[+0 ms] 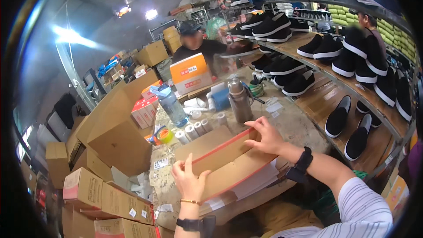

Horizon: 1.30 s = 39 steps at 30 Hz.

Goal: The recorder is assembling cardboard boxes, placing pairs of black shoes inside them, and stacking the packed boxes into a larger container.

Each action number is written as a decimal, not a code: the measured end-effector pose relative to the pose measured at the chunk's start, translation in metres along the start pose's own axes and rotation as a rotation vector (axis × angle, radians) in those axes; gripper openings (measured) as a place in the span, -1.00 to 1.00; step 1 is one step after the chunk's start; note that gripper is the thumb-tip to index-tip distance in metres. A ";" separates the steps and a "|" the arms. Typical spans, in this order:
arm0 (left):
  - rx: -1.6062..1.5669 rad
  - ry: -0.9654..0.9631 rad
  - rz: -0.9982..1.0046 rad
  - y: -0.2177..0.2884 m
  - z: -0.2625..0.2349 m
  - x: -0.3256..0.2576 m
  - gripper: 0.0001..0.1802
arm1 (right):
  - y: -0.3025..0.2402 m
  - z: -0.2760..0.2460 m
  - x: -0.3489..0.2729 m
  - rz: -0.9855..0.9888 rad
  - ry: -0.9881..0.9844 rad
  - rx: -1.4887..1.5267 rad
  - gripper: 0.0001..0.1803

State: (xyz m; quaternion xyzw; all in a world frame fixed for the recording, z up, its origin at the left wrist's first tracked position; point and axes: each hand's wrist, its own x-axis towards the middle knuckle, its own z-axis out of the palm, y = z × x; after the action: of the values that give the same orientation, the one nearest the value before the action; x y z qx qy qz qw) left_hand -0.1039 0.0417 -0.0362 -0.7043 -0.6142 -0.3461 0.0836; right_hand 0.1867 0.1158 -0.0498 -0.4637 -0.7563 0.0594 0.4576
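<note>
An open shoebox [235,169], plain brown inside with red edges, is tilted between my hands over the worktable. My left hand [190,180] grips its left end, thumb at the inside and fingers on the outer side. At the far right corner, my right hand [265,137] holds the wall between thumb and fingers. A brown cardboard panel [200,143] stands out behind the far wall; whether it belongs to the box I cannot tell. White paper sheets [260,183] lie under the box on the table [304,136].
Beyond the box stand a steel thermos [239,101], a blue water bottle [171,105] and several white rolls [191,131]. Black shoes [337,117] fill the rack at right. Cartons [116,147] crowd the left. Across the table, a person [198,50] holds a shoe behind an orange-white box [191,74].
</note>
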 end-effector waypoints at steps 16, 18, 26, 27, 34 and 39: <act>0.190 -0.482 -0.008 0.017 0.024 -0.008 -0.38 | 0.187 -0.180 -0.110 0.702 0.349 -0.937 -0.47; 0.209 -0.485 -0.030 0.014 0.024 -0.009 -0.38 | 0.187 -0.212 -0.122 0.800 0.516 -1.238 -0.38; 0.232 -0.468 -0.014 0.018 0.026 -0.014 -0.38 | 0.258 -0.243 -0.170 0.757 0.484 -0.644 -0.60; 0.227 -0.458 -0.021 0.018 0.028 -0.015 -0.38 | 0.264 -0.241 -0.165 0.783 0.488 -0.638 -0.58; 0.236 -0.376 -0.031 0.011 0.027 -0.016 -0.39 | 0.189 -0.153 -0.091 0.634 0.490 0.160 -0.53; 0.150 -0.138 -0.009 0.015 0.010 -0.014 -0.65 | 0.072 -0.114 -0.064 0.566 0.355 1.223 -0.80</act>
State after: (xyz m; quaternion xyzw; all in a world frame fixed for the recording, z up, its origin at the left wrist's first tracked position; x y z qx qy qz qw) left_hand -0.0868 0.0325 -0.0473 -0.7155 -0.6458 -0.2501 0.0920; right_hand 0.3284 0.0693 -0.0623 -0.3048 -0.3510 0.5148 0.7203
